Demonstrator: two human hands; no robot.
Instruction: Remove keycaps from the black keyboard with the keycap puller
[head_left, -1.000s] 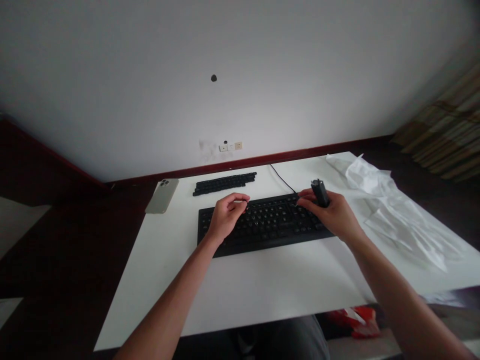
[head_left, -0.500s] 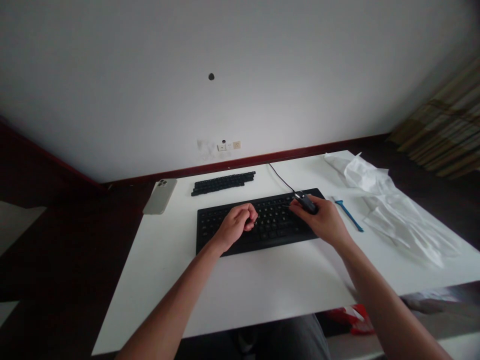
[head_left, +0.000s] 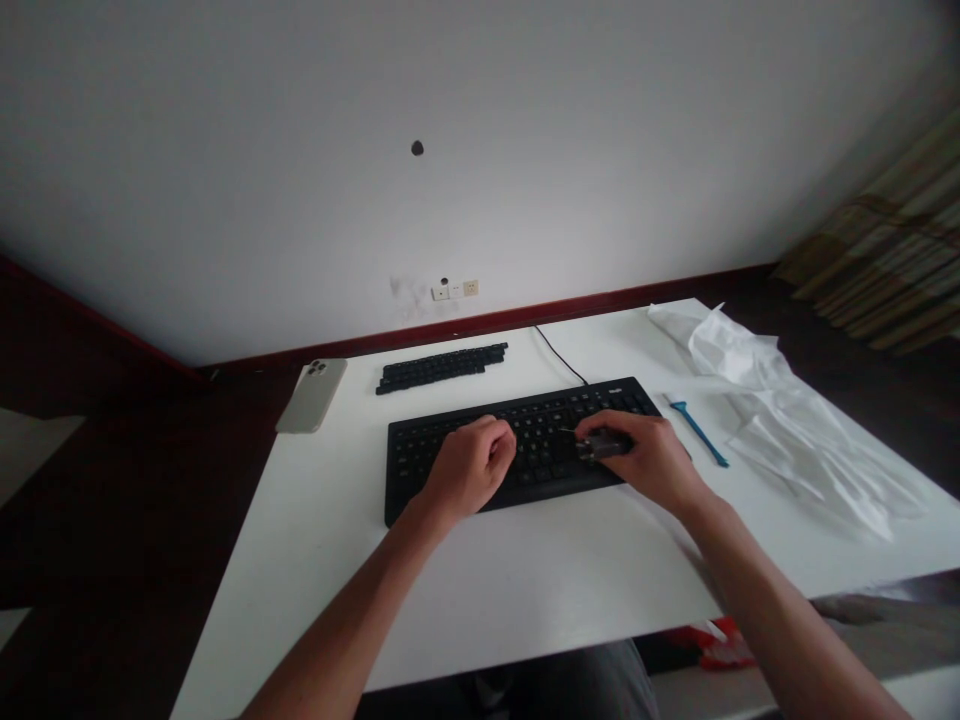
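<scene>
A black keyboard [head_left: 532, 475] lies on the white table, its cable running off the back. My right hand [head_left: 649, 450] is closed around a small dark-handled tool [head_left: 606, 444], which looks like a wire keycap puller. Its thin wires stick out leftward, over the keys in the right half of the keyboard. My left hand [head_left: 469, 465] is curled up over the middle-left part of the keyboard. Its fingertips are tucked away, so whatever they hold, if anything, is hidden. Several loose black keycaps [head_left: 442, 368] stand in tight rows behind the keyboard.
A phone [head_left: 312, 396] lies face down at the table's back left. To the right of the keyboard is a slim blue tool [head_left: 700, 434], with crumpled white sheeting [head_left: 795, 420] beyond it. The keyboard's cable [head_left: 561, 356] crosses the table's back edge near the wall.
My right hand has turned and brought the dark tool lower and nearer over the keyboard, uncovering its back right corner. My left hand has turned slightly, still curled.
</scene>
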